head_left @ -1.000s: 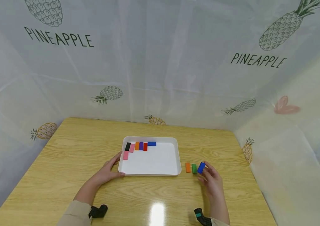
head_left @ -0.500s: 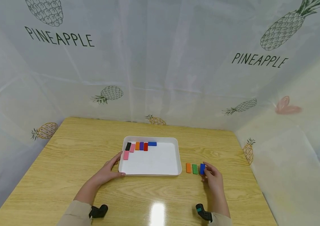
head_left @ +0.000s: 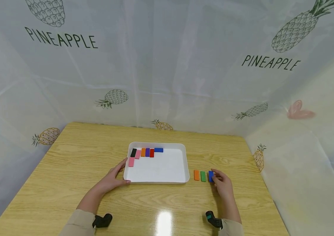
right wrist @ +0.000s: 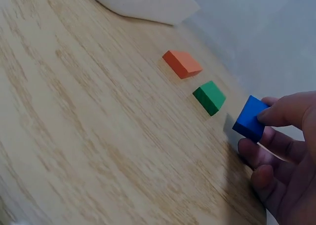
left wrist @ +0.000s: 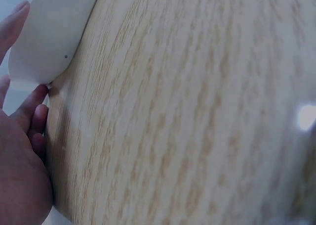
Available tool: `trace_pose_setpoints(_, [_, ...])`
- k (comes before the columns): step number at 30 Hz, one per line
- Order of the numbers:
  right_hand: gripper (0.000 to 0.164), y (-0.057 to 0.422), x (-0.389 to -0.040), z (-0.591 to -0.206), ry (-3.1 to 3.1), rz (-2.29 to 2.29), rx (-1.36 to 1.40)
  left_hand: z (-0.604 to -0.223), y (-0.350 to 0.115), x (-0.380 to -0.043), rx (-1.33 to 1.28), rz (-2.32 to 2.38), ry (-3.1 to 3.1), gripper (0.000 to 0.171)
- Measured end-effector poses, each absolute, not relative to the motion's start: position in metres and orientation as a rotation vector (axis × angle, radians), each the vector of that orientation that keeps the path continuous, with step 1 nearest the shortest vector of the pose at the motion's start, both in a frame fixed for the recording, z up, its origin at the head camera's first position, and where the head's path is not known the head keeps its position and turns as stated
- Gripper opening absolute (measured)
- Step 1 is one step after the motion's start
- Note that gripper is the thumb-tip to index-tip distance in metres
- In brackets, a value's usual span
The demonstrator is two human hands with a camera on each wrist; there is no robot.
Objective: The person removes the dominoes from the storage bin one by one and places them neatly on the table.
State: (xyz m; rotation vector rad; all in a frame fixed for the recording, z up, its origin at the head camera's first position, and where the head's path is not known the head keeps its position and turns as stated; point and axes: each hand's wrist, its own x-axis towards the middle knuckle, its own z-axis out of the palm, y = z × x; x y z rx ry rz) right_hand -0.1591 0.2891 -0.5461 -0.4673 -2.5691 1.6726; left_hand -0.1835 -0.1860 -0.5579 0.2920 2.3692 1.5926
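My right hand [head_left: 224,187] pinches a blue rectangular block [right wrist: 251,118] between thumb and fingers, tilted a little over the table in the right wrist view. Left of it lie a green block [head_left: 203,176] and an orange block [head_left: 196,175], flat and apart from each other. A shallow white tray [head_left: 167,173] is in front of me. My left hand [head_left: 109,181] rests at its near left corner, thumb at the front edge and fingers spread along the left side. In the left wrist view, fingertips touch the tray's outer wall [left wrist: 54,32].
Inside the tray, a row along the back wall has a black block [head_left: 133,153], pink [head_left: 138,154], orange, purple and red ones, and a blue block [head_left: 159,150] turned sideways. Another pink block [head_left: 131,162] sits below the black one. A printed curtain [head_left: 167,65] hangs behind the wooden table [head_left: 161,203].
My right hand has moved slightly right with the blue block, which has turned from slanted to nearly in line with the green one. My left hand and the tray have stayed put.
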Motion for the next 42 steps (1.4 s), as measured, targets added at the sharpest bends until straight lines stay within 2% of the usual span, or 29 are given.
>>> trace_pose_setpoints(42, [0.036, 0.291, -0.167, -0.555, -2.771, 1.400, -0.325, -0.559, -0.185, -0.184, 0.287, 1.592, 2.380, 0.101])
